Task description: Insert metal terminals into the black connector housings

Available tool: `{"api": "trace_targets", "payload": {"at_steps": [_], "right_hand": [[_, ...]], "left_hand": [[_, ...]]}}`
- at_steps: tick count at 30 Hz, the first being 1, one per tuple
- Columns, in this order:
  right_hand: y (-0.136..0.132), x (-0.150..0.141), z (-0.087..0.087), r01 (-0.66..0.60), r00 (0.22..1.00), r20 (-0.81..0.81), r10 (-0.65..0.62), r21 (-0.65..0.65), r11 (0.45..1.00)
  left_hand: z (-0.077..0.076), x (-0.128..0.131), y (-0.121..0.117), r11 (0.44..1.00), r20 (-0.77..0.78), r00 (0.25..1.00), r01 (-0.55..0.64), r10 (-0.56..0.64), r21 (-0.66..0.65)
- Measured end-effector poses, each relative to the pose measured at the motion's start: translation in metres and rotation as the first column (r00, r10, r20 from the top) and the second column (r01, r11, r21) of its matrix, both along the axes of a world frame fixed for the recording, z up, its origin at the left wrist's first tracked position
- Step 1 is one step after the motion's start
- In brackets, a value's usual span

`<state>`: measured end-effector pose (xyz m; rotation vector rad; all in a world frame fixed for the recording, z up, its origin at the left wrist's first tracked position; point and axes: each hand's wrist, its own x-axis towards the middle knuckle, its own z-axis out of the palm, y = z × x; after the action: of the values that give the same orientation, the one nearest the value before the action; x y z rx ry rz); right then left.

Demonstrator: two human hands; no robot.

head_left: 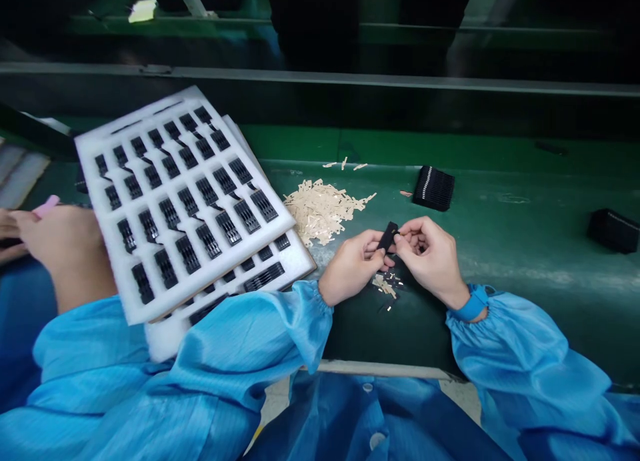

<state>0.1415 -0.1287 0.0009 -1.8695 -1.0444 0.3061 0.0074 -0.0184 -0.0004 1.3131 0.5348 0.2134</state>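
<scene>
My left hand (356,262) grips a small black rectangular part (387,236) between thumb and fingers, holding it tilted above the green bench. At the part's upper right end, my right hand (430,254) has thumb and index finger pinched together; whether a small piece sits between them is too small to tell. Just below both hands lies a little scatter of pale and dark strips (385,284). A larger heap of flat cream-coloured strips (323,211) spreads to the left of my hands. Behind my right hand stands a block of stacked black parts (434,188).
White foam trays (205,217) holding rows of black parts are stacked at the left. Another black block (614,231) stands at the far right of the green bench (530,247). At the left edge is another person's hand (55,237). A rail (320,77) crosses behind.
</scene>
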Motion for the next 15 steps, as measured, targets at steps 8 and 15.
{"api": "trace_targets", "payload": {"at_steps": [8,15], "right_hand": [[0.002,-0.007,0.001,0.064,0.990,-0.124,-0.061,0.018,0.998],[0.002,-0.010,0.000,0.113,0.987,-0.118,-0.106,0.051,0.992]], "left_hand": [[0.000,0.001,-0.010,0.997,0.003,0.999,-0.049,0.049,-0.061],[0.001,0.003,-0.015,0.979,0.026,0.995,-0.087,0.094,-0.182]]}}
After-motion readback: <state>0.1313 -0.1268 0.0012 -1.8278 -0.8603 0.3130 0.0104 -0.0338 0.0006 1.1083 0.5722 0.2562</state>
